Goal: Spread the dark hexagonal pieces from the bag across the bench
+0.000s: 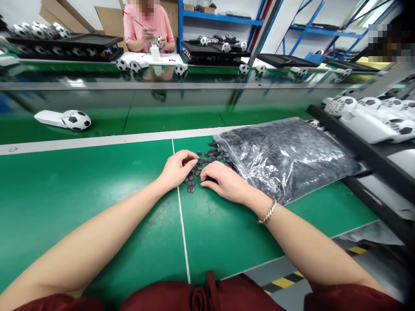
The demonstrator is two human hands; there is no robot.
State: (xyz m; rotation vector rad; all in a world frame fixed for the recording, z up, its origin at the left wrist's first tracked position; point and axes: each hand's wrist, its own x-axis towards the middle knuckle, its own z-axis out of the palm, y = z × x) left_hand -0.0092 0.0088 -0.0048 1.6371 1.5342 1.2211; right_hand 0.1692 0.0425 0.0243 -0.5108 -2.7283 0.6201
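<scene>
- Small dark pieces (207, 160), flat and roughly pentagon-shaped, lie loose on the green table (97, 190) just outside the open mouth of the clear plastic bag (285, 157), with both hands working in the pile.
- The left hand (177, 168), at the side of the pile away from the bag, is curled with fingertips drawn together on pieces; whether it pinches one cannot be told.
- The right hand (225, 180), nearer the bag, lies palm down with fingers pressed close together on the pieces; a silver bracelet (268, 212) circles its wrist.
- Progress, as a judgement: early. Perhaps two dozen pieces are out of the bag, too overlapped for an exact count, while the bag remains packed with far more.
- One bag is in view. Beyond it, to its right, a dark rack (363, 149) carries white units with football-patterned heads (372, 114), at least four, the far ones blurring together.
- Well apart from the bag, up the table to its left, a single football-headed unit (65, 119) lies alone.
- Far behind the bag, across the conveyor (162, 86), a person in a pink shirt (147, 30) works at a bench strewn with more such balls.
</scene>
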